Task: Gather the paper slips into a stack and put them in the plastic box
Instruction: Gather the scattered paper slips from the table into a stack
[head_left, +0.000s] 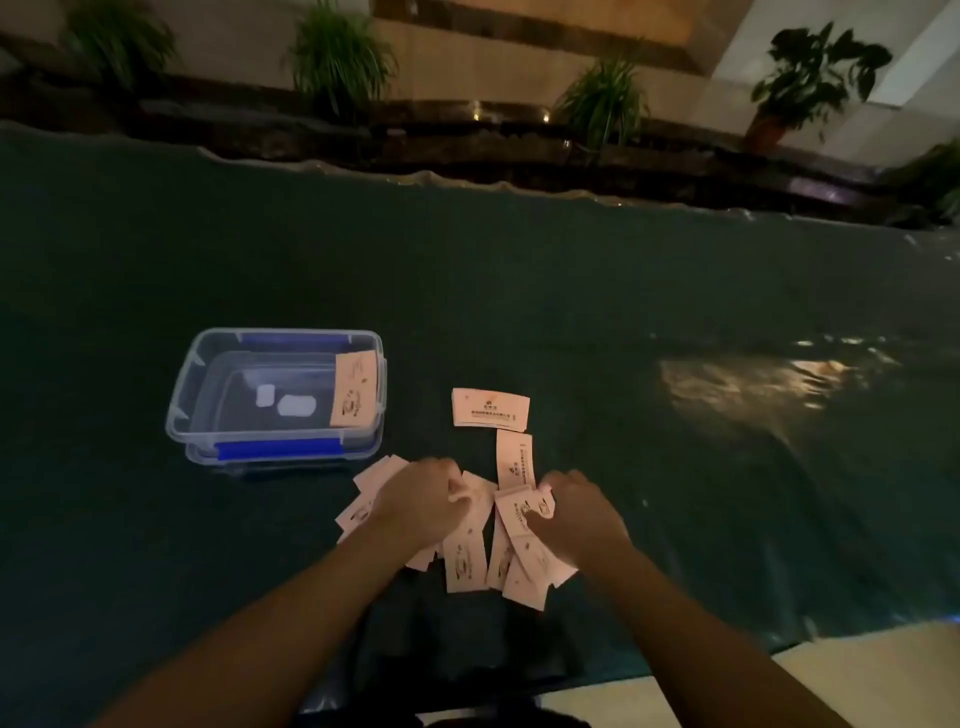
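Observation:
Several pale paper slips (465, 561) lie fanned out on the dark green cloth near me. My left hand (423, 501) rests on the left part of the pile with fingers curled over the slips. My right hand (576, 517) presses on the right part, thumb on a printed slip (524, 512). One slip (514, 460) lies lengthwise just beyond the hands, and another slip (491, 409) lies crosswise farther back. The clear plastic box (208, 374) with blue clips stands open at the left, with one slip (355, 389) leaning against its right wall.
The green cloth (675, 291) covers a wide table and wrinkles with a light glare at the right. A dark ledge with potted plants (340, 57) runs behind the table's far edge. Pale floor (852, 660) shows at the lower right corner.

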